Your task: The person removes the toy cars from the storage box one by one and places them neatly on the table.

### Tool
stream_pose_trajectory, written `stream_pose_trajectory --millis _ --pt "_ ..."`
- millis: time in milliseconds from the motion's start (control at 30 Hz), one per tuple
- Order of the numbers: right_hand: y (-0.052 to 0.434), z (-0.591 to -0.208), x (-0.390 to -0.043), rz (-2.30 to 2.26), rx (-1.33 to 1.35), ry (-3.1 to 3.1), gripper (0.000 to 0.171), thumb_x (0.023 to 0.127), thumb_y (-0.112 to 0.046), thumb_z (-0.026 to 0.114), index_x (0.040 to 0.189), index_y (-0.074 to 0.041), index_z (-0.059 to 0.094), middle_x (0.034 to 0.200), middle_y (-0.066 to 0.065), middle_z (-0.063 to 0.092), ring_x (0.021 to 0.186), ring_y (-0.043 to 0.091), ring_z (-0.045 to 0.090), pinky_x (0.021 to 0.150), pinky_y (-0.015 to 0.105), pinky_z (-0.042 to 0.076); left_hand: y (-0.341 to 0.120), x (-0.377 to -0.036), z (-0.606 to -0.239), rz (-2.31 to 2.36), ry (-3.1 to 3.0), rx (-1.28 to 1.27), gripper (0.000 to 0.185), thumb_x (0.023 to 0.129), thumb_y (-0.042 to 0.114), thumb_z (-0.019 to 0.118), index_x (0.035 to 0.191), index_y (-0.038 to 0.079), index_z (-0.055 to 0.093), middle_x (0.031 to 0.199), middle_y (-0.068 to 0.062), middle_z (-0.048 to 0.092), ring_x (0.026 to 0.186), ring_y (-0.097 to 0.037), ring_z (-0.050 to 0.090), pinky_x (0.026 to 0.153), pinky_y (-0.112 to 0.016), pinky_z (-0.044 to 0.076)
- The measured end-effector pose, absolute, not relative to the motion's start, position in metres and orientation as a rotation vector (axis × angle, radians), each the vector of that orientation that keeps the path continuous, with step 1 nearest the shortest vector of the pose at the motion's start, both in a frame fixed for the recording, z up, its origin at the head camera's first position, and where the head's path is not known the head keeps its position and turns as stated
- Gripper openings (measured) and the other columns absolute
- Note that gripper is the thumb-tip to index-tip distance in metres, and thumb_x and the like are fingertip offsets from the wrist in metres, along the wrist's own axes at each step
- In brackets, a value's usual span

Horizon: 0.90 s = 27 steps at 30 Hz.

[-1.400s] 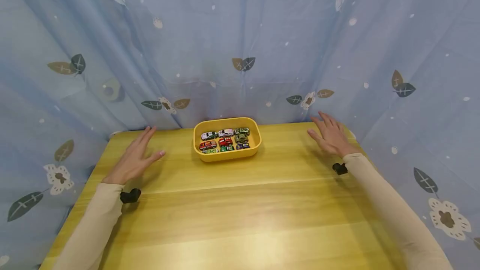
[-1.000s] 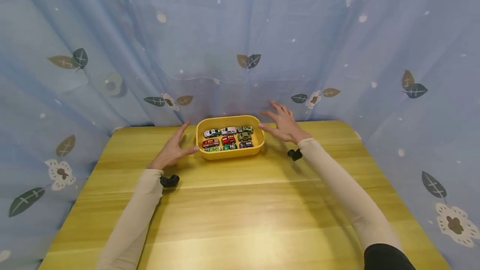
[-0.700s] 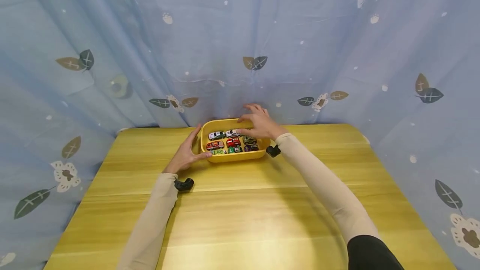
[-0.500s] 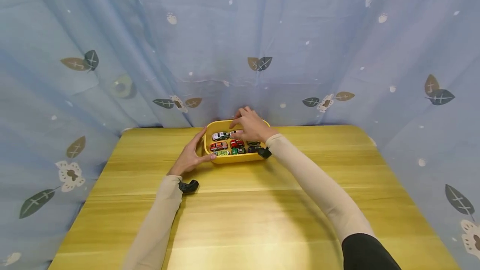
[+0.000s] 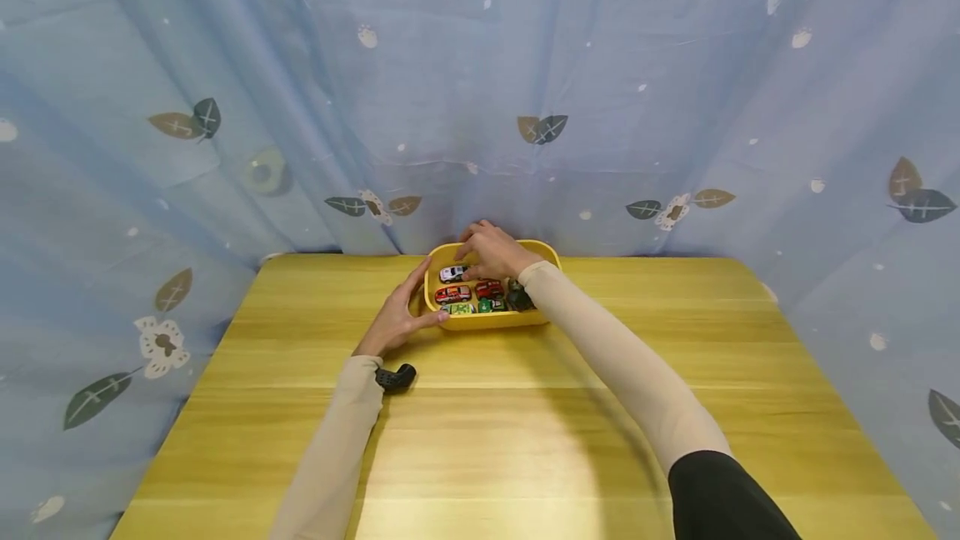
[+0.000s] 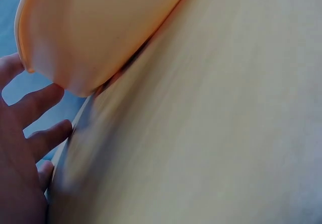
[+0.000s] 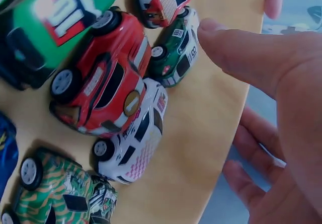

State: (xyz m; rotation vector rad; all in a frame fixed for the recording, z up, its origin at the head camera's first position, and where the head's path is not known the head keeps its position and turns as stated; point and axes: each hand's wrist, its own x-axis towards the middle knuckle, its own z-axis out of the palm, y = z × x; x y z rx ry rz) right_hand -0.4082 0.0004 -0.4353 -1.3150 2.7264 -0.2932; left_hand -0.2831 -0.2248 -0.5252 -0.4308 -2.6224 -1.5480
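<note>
On the tabletop [image 5: 487, 457], at its far edge, touches the left end of the yellow bin [image 5: 495, 322] with a spread left hand [image 5: 396, 321]. Over the toy cars [image 5: 489, 289] inside, holds the right hand [image 5: 491, 252], thumb and fingers apart, near the green-and-white toy car [image 7: 176, 50]. Cannot tell about contact.

Toy cars [image 5: 490, 290] sit in rows inside a tray [image 5: 495, 322] at the far edge of the worktop [image 5: 480, 457], mid-frame, before a curtain [image 5: 465, 82]. The left hand [image 5: 397, 319] is at the tray's left end, the right hand [image 5: 497, 252] over its back.
</note>
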Motion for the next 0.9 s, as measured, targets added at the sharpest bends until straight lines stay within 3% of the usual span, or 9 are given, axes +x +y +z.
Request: stream_pose_trajectory --millis 200,567,900 --pt "-0.006 -0.443 -0.417 -0.276 -1.302 2.697 0.043 0.093 -0.032 0.085 0.132 -0.017 0.077 0.143 0.011 0.065 0.136 0.034 0.054 0.121 0.048 0.043 -0.224 -0.284 -0.525 -1.528 -2.614 -0.435 0.108 0.087 0.039 0.087 0.172 0.030 0.020 0.176 -0.007 0.028 0.163 -0.034 0.026 0.134 -0.060 0.014" --pt "-0.013 -0.460 -0.418 -0.172 -1.253 2.749 0.033 0.094 -0.035 0.083 0.124 -0.020 0.081 0.126 0.007 0.068 0.123 0.031 0.060 0.111 0.053 0.049 -0.223 -0.285 -0.525 -1.517 -2.576 -0.486 0.108 0.087 0.038 0.086 0.172 0.025 0.020 0.175 -0.010 0.028 0.162 -0.036 0.028 0.133 -0.062 0.014" --pt "-0.017 -0.466 -0.416 -0.211 -1.205 2.748 0.031 0.098 -0.032 0.079 0.126 -0.021 0.079 0.147 0.008 0.058 0.143 0.032 0.046 0.119 0.062 0.035 -0.224 -0.283 -0.529 -1.530 -2.596 -0.441 0.110 0.087 0.038 0.086 0.172 0.030 0.018 0.176 -0.006 0.027 0.162 -0.036 0.026 0.133 -0.064 0.010"
